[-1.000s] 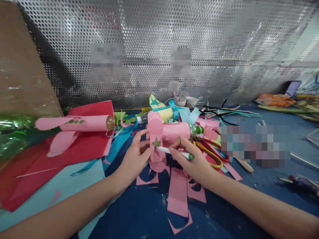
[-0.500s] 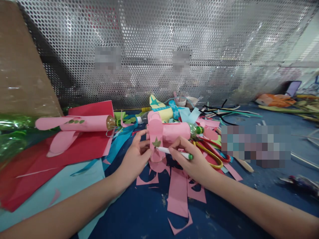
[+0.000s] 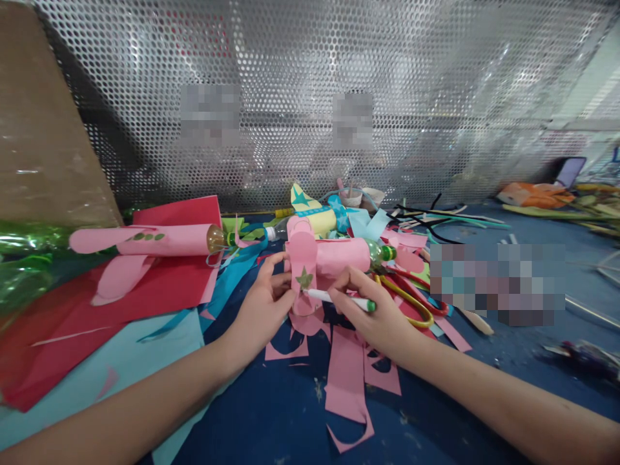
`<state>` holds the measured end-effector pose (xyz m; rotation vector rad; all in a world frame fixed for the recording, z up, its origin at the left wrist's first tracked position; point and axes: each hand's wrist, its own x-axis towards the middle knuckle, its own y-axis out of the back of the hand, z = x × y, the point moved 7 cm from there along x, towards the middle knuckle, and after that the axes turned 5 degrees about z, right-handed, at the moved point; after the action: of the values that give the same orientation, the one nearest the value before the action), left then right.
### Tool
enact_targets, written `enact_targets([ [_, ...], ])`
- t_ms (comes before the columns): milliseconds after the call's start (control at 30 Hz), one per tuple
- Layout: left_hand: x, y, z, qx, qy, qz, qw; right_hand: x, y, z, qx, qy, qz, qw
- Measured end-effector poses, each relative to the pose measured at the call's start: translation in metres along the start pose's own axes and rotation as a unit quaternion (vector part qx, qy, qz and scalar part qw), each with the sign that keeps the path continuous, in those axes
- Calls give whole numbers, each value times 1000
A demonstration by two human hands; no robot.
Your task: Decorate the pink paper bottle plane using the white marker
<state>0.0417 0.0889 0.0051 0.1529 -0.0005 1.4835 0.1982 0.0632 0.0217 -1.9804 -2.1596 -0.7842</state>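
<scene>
My right hand [image 3: 371,310] is closed around a white marker [image 3: 346,299] with a green end. The marker's tip is at the lower edge of a green star [image 3: 304,279], which is on the pink paper wing of a paper-wrapped bottle model [image 3: 343,257]. Thumb and fingers of my left hand [image 3: 268,294] grip the left edge of that wing. The bottle's clear neck and green cap [image 3: 387,252] stick out on the right. Part of the model's body is hidden behind the wing and my right hand.
A second pink bottle model [image 3: 165,240] lies left on red paper [image 3: 159,284]. Yellow-and-red-handled scissors [image 3: 411,310] are right of my hand. Pink paper scraps [image 3: 345,374] lie in front. A perforated metal panel [image 3: 290,64] stands behind the blue table [image 3: 252,413].
The marker's tip has shifted slightly down and left along the star's lower edge. My left hand and the bottle model stay in place.
</scene>
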Motion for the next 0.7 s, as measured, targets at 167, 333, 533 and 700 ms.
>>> enact_targets([
  [167,0,0,1,0,-2,1,1000,1,0,0,-3,0,3,1000],
  [333,-1,0,2,7,0,5,1000,0,1,0,-9,3,5,1000],
  [533,0,0,1,8,-3,8,1000,-1,0,1,-7,6,-1,1000],
  [700,0,0,0,-1,-5,4,1000,0,-2,2,-3,1,-12,1000],
])
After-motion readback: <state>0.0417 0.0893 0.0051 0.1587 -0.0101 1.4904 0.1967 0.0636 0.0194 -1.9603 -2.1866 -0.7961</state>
